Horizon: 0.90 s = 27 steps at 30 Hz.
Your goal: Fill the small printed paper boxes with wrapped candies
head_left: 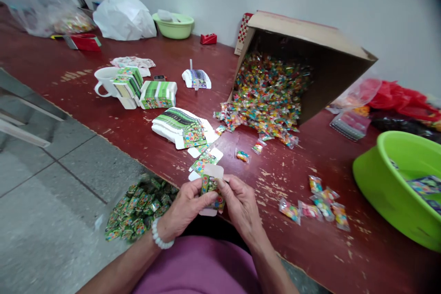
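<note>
Between my hands, at the table's near edge, is a small green printed candy box with its white end flaps standing out. My left hand grips its left side, thumb across the front. On the right side, my right hand pinches the same box near its upper corner. Just beyond lie a few loose flat boxes and a fanned stack of flat green boxes. Small candy packets in clear wrap lie to the right of the stack.
A tipped cardboard box spills many candy packets onto the red table. At right stands a green basin; several packets lie near it. A white mug and bundled boxes are at left. Filled boxes sit below.
</note>
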Each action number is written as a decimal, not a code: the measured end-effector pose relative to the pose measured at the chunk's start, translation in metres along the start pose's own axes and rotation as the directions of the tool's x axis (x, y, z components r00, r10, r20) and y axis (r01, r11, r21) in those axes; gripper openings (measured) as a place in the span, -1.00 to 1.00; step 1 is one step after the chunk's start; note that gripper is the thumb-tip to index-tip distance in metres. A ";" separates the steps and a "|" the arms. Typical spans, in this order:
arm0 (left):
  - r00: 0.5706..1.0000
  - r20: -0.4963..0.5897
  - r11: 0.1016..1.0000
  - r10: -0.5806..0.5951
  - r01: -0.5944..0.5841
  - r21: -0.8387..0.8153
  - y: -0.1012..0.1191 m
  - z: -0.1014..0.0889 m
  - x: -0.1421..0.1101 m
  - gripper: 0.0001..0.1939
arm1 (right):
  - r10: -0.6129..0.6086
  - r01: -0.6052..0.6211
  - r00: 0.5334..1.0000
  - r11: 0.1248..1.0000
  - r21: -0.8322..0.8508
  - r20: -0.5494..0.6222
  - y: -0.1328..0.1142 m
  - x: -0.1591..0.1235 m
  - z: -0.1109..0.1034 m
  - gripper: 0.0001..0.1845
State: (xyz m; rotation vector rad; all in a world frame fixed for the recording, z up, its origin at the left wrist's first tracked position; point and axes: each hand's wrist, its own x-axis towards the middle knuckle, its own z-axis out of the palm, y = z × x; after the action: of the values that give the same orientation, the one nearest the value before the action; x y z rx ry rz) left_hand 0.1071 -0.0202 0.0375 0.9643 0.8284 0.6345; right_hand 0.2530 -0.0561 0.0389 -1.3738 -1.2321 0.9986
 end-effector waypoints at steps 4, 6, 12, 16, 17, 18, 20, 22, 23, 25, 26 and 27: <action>0.993 -0.100 0.998 0.061 -0.061 0.000 -0.002 0.002 0.000 -0.58 | 0.042 -0.042 0.999 0.998 0.052 -0.005 -0.001 0.000 0.002 -0.71; 0.982 -0.159 0.995 0.099 -0.095 0.029 -0.005 0.003 0.000 -0.48 | 0.067 -0.060 0.997 0.990 0.129 -0.048 0.001 -0.001 0.005 -0.68; 0.933 -0.232 0.929 0.276 -0.197 0.314 -0.005 0.003 -0.003 -0.44 | 0.167 -0.089 0.964 0.937 0.339 -0.207 0.012 -0.002 0.013 -0.63; 0.948 -0.208 0.936 0.242 -0.172 0.307 -0.003 0.003 -0.004 -0.47 | 0.106 -0.035 0.967 0.956 0.290 -0.232 0.014 -0.003 0.013 -0.77; 0.949 -0.210 0.940 0.235 -0.168 0.297 -0.003 0.002 -0.004 -0.46 | 0.097 -0.028 0.968 0.959 0.282 -0.233 0.014 -0.004 0.013 -0.77; 0.950 -0.209 0.942 0.232 -0.166 0.292 -0.004 0.002 -0.003 -0.46 | 0.091 -0.022 0.966 0.961 0.276 -0.240 0.014 -0.004 0.012 -0.77; 0.953 -0.204 0.946 0.223 -0.161 0.282 -0.004 0.001 -0.003 -0.48 | 0.089 -0.018 0.961 0.965 0.263 -0.263 0.015 -0.004 0.012 -0.75; 0.966 -0.182 0.962 0.183 -0.137 0.236 -0.002 0.000 -0.002 -0.51 | 0.087 -0.020 0.959 0.970 0.241 -0.270 0.016 -0.004 0.012 -0.76; 0.975 -0.163 0.973 0.152 -0.119 0.196 -0.001 0.000 -0.001 -0.51 | 0.084 -0.021 0.960 0.973 0.231 -0.267 0.016 -0.003 0.012 -0.77; 0.987 -0.126 0.991 0.097 -0.084 0.104 0.003 -0.001 0.000 -0.48 | 0.079 -0.021 0.964 0.975 0.221 -0.255 0.016 -0.003 0.012 -0.77; 0.990 -0.111 0.995 0.082 -0.075 0.067 0.005 -0.001 0.000 -0.47 | 0.080 -0.023 0.965 0.975 0.222 -0.249 0.017 -0.003 0.011 -0.77; 0.992 -0.100 0.997 0.076 -0.072 0.042 0.007 -0.001 0.001 -0.46 | 0.084 -0.028 0.966 0.974 0.226 -0.243 0.017 -0.003 0.011 -0.75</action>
State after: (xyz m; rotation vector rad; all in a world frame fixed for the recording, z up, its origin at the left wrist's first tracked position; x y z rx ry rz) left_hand 0.1057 -0.0161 0.0428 1.0077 0.9006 0.7384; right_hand 0.2444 -0.0573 0.0205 -1.3194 -0.8701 0.9371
